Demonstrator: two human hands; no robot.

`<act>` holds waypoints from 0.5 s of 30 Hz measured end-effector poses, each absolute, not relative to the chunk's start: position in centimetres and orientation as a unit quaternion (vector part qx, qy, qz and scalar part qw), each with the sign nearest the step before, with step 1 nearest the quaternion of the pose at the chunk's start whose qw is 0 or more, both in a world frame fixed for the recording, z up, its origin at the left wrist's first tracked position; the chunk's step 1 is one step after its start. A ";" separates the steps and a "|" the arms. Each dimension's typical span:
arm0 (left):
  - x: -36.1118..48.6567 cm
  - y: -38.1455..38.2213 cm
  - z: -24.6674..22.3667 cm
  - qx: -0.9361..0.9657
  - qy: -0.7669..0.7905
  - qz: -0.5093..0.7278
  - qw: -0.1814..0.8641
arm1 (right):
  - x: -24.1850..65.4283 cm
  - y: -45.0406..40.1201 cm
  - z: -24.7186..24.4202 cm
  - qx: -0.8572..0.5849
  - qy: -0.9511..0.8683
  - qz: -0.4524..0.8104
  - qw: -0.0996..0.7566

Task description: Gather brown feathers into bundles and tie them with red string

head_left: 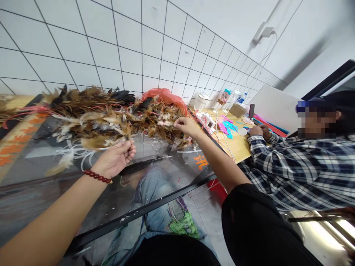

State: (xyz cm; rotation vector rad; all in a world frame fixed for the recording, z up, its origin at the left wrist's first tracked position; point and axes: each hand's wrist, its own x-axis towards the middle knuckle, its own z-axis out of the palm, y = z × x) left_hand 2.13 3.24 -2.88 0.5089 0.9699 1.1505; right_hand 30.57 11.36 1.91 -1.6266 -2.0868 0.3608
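The left hand (118,157) has its thumb and forefinger pressed together at the base of a brown feather (127,129), the quill end hidden behind the fingertips. The right hand (190,127) also has thumb and forefinger drawn together, over pale, tied feather ends (165,123); whether anything thin sits between them is too small to tell. Both lie in a long heap of feathers (91,96) along the back of the counter (36,195), which runs off the left side of the view. Single feathers are hard to separate in the tangle, and the right hand covers part of it. A red bag (163,95) is partly hidden behind the heap; its contents cannot be made out.

The feathers are soft and frayed, mostly brown and tan, with glossy black tips at the back and white fluff in front. Thin red strings thread through them. Smooth white strips (88,157) curl below, beside a loose pale feather (65,160). The counter has a clear, scuffed top, with denim-covered legs blurred beneath it. Round, dark red beads form a bracelet (97,176). At right, a co-worker's plaid sleeve (259,147) is soft cloth.
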 end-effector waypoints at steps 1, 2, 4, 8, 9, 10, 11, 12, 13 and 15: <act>2.1 3.3 -2.9 0.229 0.434 0.518 0.701 | 31.2 11.4 2.6 -0.595 -0.764 0.115 0.222; 2.1 3.4 -2.9 0.228 0.433 0.519 0.700 | 31.8 11.1 3.1 -0.593 -0.777 0.094 0.190; 2.1 3.4 -3.0 0.225 0.433 0.521 0.700 | 33.0 10.1 3.2 -0.565 -0.819 0.049 0.083; 2.2 3.5 -3.1 0.224 0.439 0.517 0.700 | 34.4 8.1 1.3 -0.499 -0.863 0.007 -0.075; 2.2 3.5 -3.1 0.225 0.439 0.516 0.700 | 34.6 7.9 0.9 -0.503 -0.862 0.009 -0.062; 2.1 3.5 -3.1 0.227 0.439 0.517 0.699 | 34.7 8.0 0.6 -0.515 -0.857 0.017 -0.027; 2.1 3.5 -3.1 0.230 0.438 0.517 0.699 | 34.8 8.2 0.6 -0.530 -0.847 0.030 0.029; 2.1 3.5 -3.0 0.234 0.436 0.517 0.699 | 34.9 8.6 0.8 -0.546 -0.830 0.051 0.098; 2.1 3.5 -3.0 0.237 0.435 0.516 0.699 | 35.1 9.0 1.1 -0.562 -0.806 0.075 0.171; 2.0 3.5 -2.9 0.242 0.434 0.513 0.701 | 35.4 10.0 2.1 -0.591 -0.745 0.129 0.280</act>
